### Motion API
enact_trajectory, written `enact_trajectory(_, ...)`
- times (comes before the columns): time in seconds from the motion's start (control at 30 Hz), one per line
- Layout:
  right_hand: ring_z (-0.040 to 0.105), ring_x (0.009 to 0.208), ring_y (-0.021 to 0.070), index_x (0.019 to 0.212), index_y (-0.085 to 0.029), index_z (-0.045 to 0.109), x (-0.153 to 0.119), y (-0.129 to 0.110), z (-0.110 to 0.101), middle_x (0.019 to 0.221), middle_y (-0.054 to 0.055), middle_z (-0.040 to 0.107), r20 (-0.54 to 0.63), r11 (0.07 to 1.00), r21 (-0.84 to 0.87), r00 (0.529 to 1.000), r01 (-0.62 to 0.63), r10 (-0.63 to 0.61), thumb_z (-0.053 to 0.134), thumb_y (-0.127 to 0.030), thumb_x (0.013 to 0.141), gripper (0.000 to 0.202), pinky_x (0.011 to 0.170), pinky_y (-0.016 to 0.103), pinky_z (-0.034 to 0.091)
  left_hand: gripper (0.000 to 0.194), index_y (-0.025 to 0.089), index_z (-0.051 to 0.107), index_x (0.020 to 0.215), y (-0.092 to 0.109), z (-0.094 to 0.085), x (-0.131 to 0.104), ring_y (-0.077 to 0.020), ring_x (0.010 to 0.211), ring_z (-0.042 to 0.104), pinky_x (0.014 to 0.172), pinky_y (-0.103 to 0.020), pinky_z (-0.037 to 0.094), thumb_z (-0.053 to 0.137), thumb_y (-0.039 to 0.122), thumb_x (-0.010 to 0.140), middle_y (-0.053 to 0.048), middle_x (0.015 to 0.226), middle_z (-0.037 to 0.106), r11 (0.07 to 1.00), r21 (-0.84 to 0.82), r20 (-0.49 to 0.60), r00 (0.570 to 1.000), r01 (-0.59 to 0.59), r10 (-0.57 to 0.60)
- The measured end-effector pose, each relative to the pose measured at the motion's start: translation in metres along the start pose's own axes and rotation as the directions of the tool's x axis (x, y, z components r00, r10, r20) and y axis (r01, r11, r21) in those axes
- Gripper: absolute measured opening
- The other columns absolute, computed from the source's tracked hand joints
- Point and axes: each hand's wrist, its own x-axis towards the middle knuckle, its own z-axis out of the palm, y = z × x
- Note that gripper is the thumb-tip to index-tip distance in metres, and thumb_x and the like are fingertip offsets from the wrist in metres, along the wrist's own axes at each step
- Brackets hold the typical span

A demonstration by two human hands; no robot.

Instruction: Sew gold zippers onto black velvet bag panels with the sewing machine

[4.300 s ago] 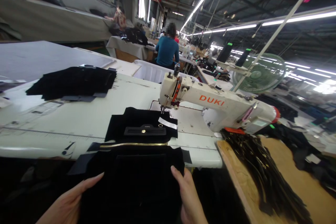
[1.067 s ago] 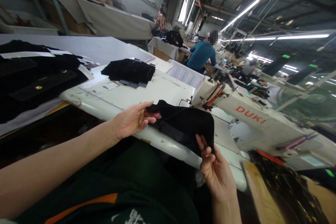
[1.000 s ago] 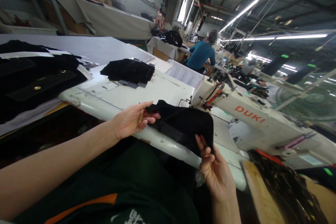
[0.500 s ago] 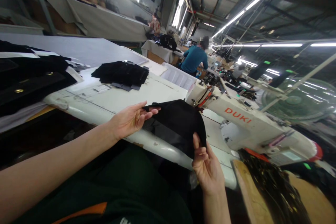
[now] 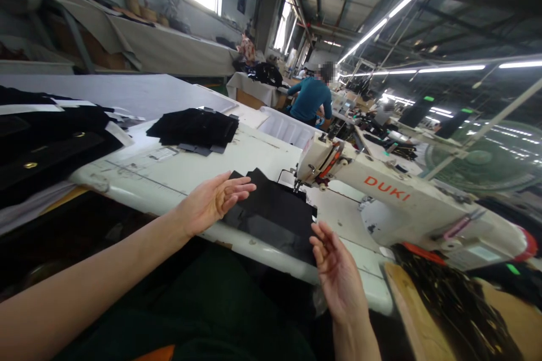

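Note:
A black fabric piece (image 5: pixel 271 217) lies flat on the white sewing table (image 5: pixel 169 186), its far edge close to the needle area of the sewing machine (image 5: pixel 334 166). At its left end is my left hand (image 5: pixel 215 200), palm turned inward, fingers stretched out with nothing in them. My right hand (image 5: pixel 336 268) is beside the piece's right edge, its fingers loosely bent and apart, also holding nothing. Whether either hand's fingertips touch the cloth is hard to tell.
A stack of black fabric pieces (image 5: pixel 195 128) sits on the table at the left. Farther left is a heap of black garments (image 5: pixel 46 135) with gold hardware. Dark straps or cords (image 5: pixel 457 299) hang at the lower right. A co-worker in a teal top (image 5: pixel 311 100) sits ahead.
The black fabric piece, held up and bent between both hands before, has gone down flat onto the table. Both hands have let go of it and opened.

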Motion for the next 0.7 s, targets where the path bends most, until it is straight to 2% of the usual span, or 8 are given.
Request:
enact_trajectory(0.07, 0.074, 0.092, 0.0181, 0.108, -0.019, 0.077, -0.001, 0.008, -0.004, 0.113, 0.009, 0.076, 0.057, 0.934, -0.287, 0.977, 0.214, -0.206, 0.069, -0.048, 0.092, 0.035, 0.082, 0.027, 0.062, 0.037, 0.004, 0.061, 0.127, -0.005, -0.009, -0.002, -0.0092, 0.072, 0.075, 0.063, -0.011, 0.06, 0.032, 0.02, 0.11, -0.015, 0.106, 0.077, 0.98, 0.174, -0.024, 0.995, -0.096, 0.102)
enact_trajectory(0.17, 0.068, 0.11, 0.0248, 0.107, -0.024, 0.077, -0.006, 0.019, -0.006, 0.117, 0.008, 0.073, 0.262, 0.556, -0.695, 0.881, 0.455, -0.393, 0.06, -0.053, 0.096, 0.036, 0.099, 0.041, 0.054, 0.029, 0.013, 0.067, 0.119, -0.015, -0.023, -0.008, -0.0175, 0.086, 0.075, 0.077, -0.025, 0.063, 0.055, 0.033, 0.102, -0.011, 0.11, 0.075, 0.842, 0.477, 0.003, 0.959, -0.252, 0.285)
enact_trajectory(0.23, 0.063, 0.118, 0.0271, 0.114, -0.027, 0.075, -0.008, 0.027, -0.005, 0.123, 0.007, 0.071, 0.406, 0.276, -0.788, 0.802, 0.55, -0.438, 0.056, -0.048, 0.099, 0.032, 0.104, 0.046, 0.048, 0.03, 0.018, 0.072, 0.11, -0.022, -0.031, -0.011, -0.0257, 0.103, 0.071, 0.098, -0.04, 0.057, 0.069, 0.041, 0.091, -0.009, 0.116, 0.073, 0.676, 0.661, 0.076, 0.925, -0.327, 0.373)
enact_trajectory(0.33, 0.058, 0.123, 0.0279, 0.129, -0.025, 0.066, -0.005, 0.039, 0.001, 0.129, 0.009, 0.068, 0.547, 0.018, -0.788, 0.713, 0.616, -0.439, 0.051, -0.04, 0.102, 0.034, 0.105, 0.047, 0.046, 0.032, 0.025, 0.077, 0.106, -0.034, -0.039, -0.011, -0.034, 0.13, 0.054, 0.121, -0.055, 0.03, 0.076, 0.043, 0.08, -0.006, 0.133, 0.066, 0.404, 0.831, 0.204, 0.886, -0.381, 0.416)
enact_trajectory(0.4, 0.056, 0.126, 0.0281, 0.134, -0.023, 0.061, 0.001, 0.047, 0.005, 0.132, 0.009, 0.066, 0.6, -0.086, -0.777, 0.692, 0.624, -0.401, 0.048, -0.037, 0.104, 0.036, 0.104, 0.046, 0.045, 0.037, 0.028, 0.076, 0.115, -0.04, -0.044, -0.008, -0.0342, 0.14, 0.044, 0.124, -0.055, 0.021, 0.072, 0.044, 0.082, -0.004, 0.142, 0.061, 0.258, 0.884, 0.264, 0.872, -0.39, 0.414)
enact_trajectory(0.5, 0.057, 0.124, 0.0293, 0.135, -0.024, 0.061, 0.012, 0.052, 0.007, 0.131, 0.01, 0.066, 0.597, -0.187, -0.797, 0.702, 0.574, -0.388, 0.046, -0.039, 0.104, 0.038, 0.101, 0.046, 0.045, 0.048, 0.024, 0.068, 0.13, -0.045, -0.053, 0.0, -0.0328, 0.143, 0.041, 0.124, -0.054, 0.02, 0.061, 0.048, 0.089, -0.007, 0.151, 0.054, 0.108, 0.929, 0.282, 0.865, -0.355, 0.414)
enact_trajectory(0.63, 0.054, 0.124, 0.0371, 0.134, -0.014, 0.061, 0.021, 0.049, -0.006, 0.137, 0.02, 0.06, 0.409, -0.209, -0.911, 0.72, 0.355, -0.56, 0.033, -0.055, 0.104, 0.059, 0.101, 0.053, 0.043, 0.066, 0.014, 0.056, 0.142, -0.035, -0.066, 0.017, -0.0348, 0.139, 0.047, 0.119, -0.053, 0.031, 0.044, 0.058, 0.095, -0.016, 0.15, 0.052, 0.027, 0.967, 0.216, 0.876, -0.252, 0.431)
enact_trajectory(0.7, 0.054, 0.123, 0.0395, 0.136, -0.009, 0.059, 0.025, 0.045, -0.018, 0.133, 0.023, 0.061, 0.344, -0.197, -0.939, 0.756, 0.283, -0.557, 0.028, -0.061, 0.102, 0.069, 0.1, 0.054, 0.042, 0.071, 0.011, 0.056, 0.142, -0.026, -0.069, 0.026, -0.0352, 0.129, 0.056, 0.113, -0.05, 0.04, 0.043, 0.061, 0.093, -0.017, 0.141, 0.059, 0.019, 0.975, 0.194, 0.887, -0.222, 0.42)
